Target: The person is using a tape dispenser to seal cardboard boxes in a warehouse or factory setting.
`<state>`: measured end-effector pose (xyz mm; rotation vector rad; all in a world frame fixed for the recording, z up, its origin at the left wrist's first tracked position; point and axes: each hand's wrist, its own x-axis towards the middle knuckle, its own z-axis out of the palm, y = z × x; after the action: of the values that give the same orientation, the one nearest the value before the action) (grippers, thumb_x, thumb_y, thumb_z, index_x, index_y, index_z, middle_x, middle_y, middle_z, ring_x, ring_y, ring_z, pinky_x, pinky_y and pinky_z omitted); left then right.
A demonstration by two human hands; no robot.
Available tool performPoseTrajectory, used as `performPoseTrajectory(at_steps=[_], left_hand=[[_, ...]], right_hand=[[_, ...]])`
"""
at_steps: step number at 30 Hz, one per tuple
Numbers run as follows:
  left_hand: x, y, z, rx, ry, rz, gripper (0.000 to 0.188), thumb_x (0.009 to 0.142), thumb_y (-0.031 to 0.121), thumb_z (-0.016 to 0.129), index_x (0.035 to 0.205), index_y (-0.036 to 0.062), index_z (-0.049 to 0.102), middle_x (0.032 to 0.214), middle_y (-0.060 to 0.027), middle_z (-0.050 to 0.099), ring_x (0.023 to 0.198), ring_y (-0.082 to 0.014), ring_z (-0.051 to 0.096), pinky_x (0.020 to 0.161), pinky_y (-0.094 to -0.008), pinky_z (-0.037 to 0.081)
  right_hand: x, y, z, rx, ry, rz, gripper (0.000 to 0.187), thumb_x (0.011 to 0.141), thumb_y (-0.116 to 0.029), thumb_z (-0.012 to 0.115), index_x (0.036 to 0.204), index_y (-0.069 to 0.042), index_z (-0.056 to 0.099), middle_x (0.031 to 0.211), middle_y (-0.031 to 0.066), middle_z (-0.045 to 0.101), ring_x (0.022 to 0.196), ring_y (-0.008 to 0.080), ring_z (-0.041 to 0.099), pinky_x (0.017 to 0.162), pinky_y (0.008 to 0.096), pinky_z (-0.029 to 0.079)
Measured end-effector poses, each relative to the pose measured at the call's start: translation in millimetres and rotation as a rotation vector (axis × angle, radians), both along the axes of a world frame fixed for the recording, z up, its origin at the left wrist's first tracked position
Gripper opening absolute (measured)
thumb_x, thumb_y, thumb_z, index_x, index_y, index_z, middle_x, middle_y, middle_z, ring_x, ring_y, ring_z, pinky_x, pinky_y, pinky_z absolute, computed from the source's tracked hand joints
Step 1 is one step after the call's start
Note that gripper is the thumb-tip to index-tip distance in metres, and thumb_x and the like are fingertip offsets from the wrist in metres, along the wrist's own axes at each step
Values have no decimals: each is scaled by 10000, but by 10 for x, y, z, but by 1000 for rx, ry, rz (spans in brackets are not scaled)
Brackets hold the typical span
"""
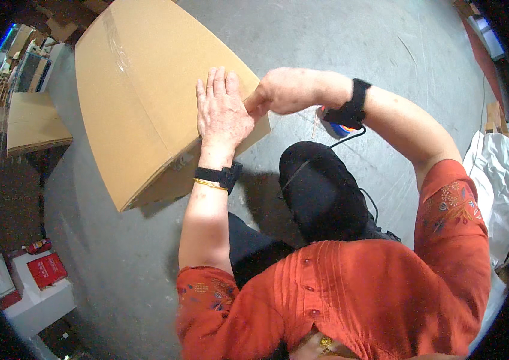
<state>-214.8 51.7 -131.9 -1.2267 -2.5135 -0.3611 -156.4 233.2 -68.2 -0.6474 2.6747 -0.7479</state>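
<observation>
A large brown cardboard box, with clear tape along a seam on its top, stands in front of me. My left hand lies flat on the top near the right edge, fingers stretched out. Beside its wrist, my right hand is closed at the box's right edge. Its fingertips are mostly hidden, and I cannot make out what they grip. Both wrists wear black bands. Partly behind the right wrist, a round blue and red object sits on the floor.
A stack of flat cardboard stands at the far left. At the lower left, a white box bears a red packet. White sheeting lies at the right. A black cable runs by my dark-clothed leg.
</observation>
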Motion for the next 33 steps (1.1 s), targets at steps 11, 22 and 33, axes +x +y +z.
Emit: performPoseTrajectory(at_steps=[11,22,33], left_hand=[[4,-23,-18,105,11,-30,738,872,461,745,1357,-33,485,1443,-243,477,1441,-379,375,1206,-602,254],[-31,-41,12,65,-36,-76,686,880,363,732,1371,-40,474,1468,-266,456,1460,-403,346,1227,-595,213],[-48,-57,-52,17,-1,-82,688,896,351,721,1408,-15,442,1510,-245,401,1455,-405,352,1231,-567,234]], right_hand=[[22,488,-92,-253,135,-389,497,992,-433,628,1234,-4,689,1061,230,748,1012,340,715,909,426,558],[-474,255,-252,-22,-396,-424,720,1003,-655,487,1272,-14,673,1104,177,738,968,275,726,813,389,596],[586,1672,-163,141,-470,-617,464,1035,-395,578,1278,-11,670,1034,122,731,920,202,698,828,342,581]])
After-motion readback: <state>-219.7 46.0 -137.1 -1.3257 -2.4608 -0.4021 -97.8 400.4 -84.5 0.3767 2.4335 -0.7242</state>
